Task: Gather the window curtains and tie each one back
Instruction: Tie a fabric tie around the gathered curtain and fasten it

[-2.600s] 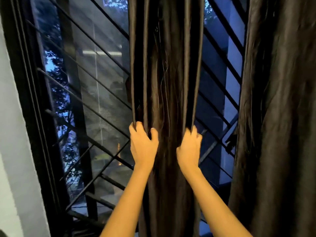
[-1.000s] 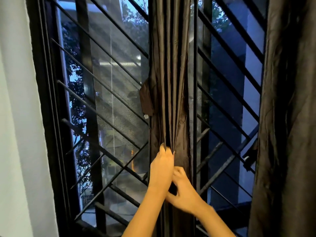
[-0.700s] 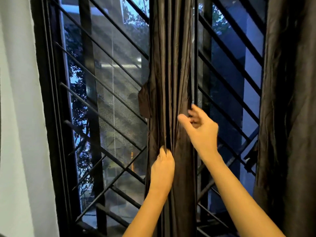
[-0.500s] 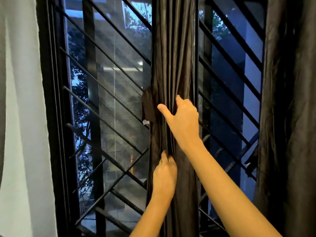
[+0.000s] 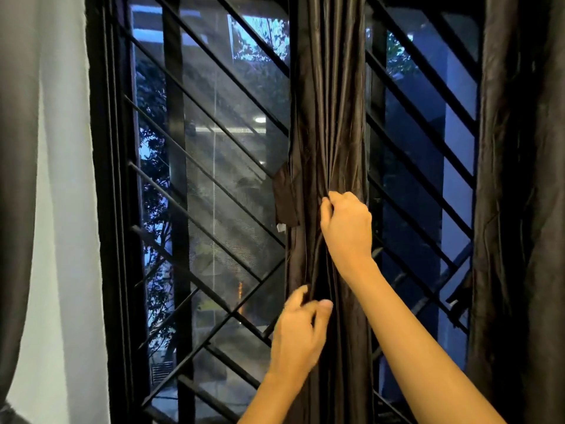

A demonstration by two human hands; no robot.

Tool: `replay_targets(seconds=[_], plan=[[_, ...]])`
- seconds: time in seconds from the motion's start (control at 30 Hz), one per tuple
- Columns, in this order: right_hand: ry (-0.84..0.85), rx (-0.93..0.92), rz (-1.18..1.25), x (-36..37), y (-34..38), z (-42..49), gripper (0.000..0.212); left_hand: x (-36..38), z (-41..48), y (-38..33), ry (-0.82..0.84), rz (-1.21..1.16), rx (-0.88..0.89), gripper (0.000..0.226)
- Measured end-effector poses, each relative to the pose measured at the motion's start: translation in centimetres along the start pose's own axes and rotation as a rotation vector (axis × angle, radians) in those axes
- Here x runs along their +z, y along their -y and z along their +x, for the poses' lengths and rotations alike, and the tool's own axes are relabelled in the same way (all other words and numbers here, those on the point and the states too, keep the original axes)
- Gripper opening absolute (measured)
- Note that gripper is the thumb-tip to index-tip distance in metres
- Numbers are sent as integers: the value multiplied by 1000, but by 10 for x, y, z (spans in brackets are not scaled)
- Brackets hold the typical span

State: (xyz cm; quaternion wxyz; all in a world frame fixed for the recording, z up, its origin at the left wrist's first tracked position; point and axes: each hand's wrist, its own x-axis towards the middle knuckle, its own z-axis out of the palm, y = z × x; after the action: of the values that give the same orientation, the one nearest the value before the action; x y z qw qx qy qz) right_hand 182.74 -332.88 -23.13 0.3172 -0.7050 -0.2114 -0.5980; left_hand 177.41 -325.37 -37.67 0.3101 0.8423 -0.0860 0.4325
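A dark brown curtain (image 5: pixel 328 117) hangs gathered into a narrow column at the middle of the window. My right hand (image 5: pixel 347 226) grips its folds at mid height, fingers curled into the cloth. Lower down, my left hand (image 5: pixel 298 335) pinches a fold at the curtain's left edge between thumb and fingers. A short brown tie-back strap (image 5: pixel 286 200) sticks out from the curtain's left side, level with my right hand. A second dark curtain (image 5: pixel 519 194) hangs loose along the right edge of the view.
Black diagonal window bars (image 5: pixel 214 185) run behind the curtains, with mesh and dusk trees beyond. A white sheer curtain (image 5: pixel 58 209) hangs at the far left. A dark strap (image 5: pixel 458 296) juts out near the right curtain.
My right hand let go low down, rose up the curtain and now grips the folds by the strap. My left hand slid lower, its fingers loosened to a pinch. The view shifted right.
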Motion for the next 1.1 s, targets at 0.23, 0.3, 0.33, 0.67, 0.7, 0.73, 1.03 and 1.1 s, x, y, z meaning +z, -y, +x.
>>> replay_targets(seconds=[0.23,0.3,0.33,0.67,0.7,0.73,1.03,1.1], plan=[[19,33,-3,1,-6,0,18,-52,111,-20,-554,-170,-70,29],[18,39,1,3,-5,0,17,-61,144,-24,-540,-124,-100,53],[14,40,-1,3,-5,0,16,-65,157,-27,-521,-125,-127,61],[90,83,-64,4,-19,4,25,-65,187,-33,-400,-248,-315,33],[105,85,-72,5,-19,5,25,-64,183,-38,-408,-295,-313,32],[114,86,-76,6,-18,6,25,-63,180,-43,-420,-321,-294,30],[227,86,-62,5,-7,6,19,-52,155,-64,-341,-164,-79,34],[236,123,-43,6,-5,5,18,-53,155,-65,-331,-157,-66,36]])
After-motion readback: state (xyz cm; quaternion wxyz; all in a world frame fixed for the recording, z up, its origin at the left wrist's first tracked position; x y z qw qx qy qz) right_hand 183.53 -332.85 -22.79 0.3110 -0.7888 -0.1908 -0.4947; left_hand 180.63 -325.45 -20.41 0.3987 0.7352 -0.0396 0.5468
